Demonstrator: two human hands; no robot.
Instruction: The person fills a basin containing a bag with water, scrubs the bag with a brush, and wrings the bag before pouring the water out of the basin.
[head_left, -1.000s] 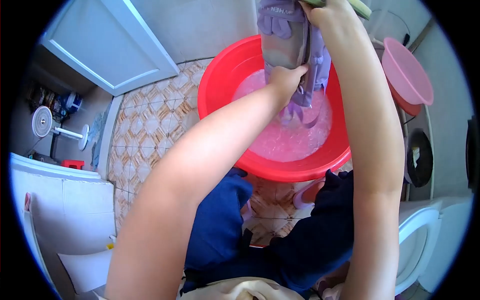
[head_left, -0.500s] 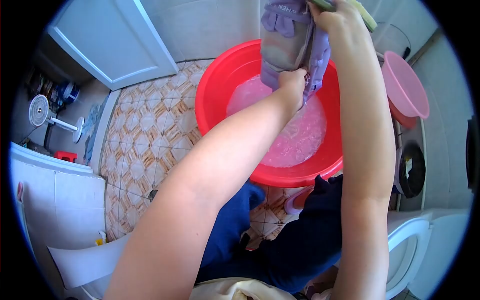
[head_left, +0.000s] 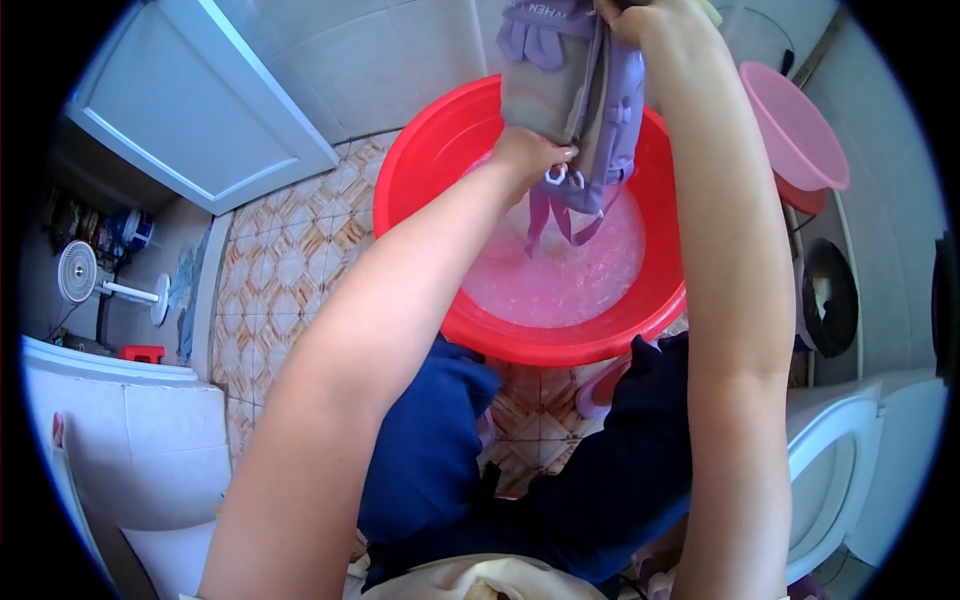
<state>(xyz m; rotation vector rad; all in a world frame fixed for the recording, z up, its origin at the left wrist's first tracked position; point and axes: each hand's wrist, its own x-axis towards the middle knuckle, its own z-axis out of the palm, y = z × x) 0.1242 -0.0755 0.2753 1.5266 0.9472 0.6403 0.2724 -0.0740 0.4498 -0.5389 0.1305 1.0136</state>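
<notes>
A wet purple backpack (head_left: 545, 85) with a pale grey front panel and lettering hangs upright over a red basin (head_left: 400, 185). My left hand (head_left: 530, 158) is closed on its lower front edge, by the zipper opening and a white buckle. Its purple straps dangle toward the pink, sudsy water (head_left: 560, 285). At the top of the frame my right hand (head_left: 635, 20) grips the bag's upper side, its fingers partly cut off. A sliver of a pale yellow-green object (head_left: 712, 12) shows behind my right wrist; most of it is hidden.
A pink basin (head_left: 795, 125) leans at the right wall above a black-lined bin (head_left: 830, 300). The toilet (head_left: 835, 490) stands at lower right. Patterned tiles (head_left: 285, 270) cover the floor. At left are a white door (head_left: 200, 100) and a fan (head_left: 78, 270).
The backpack and both hands have shifted slightly left in view. The bag's straps now hang visibly below it. The yellow-green object has mostly gone out of sight behind my right wrist.
</notes>
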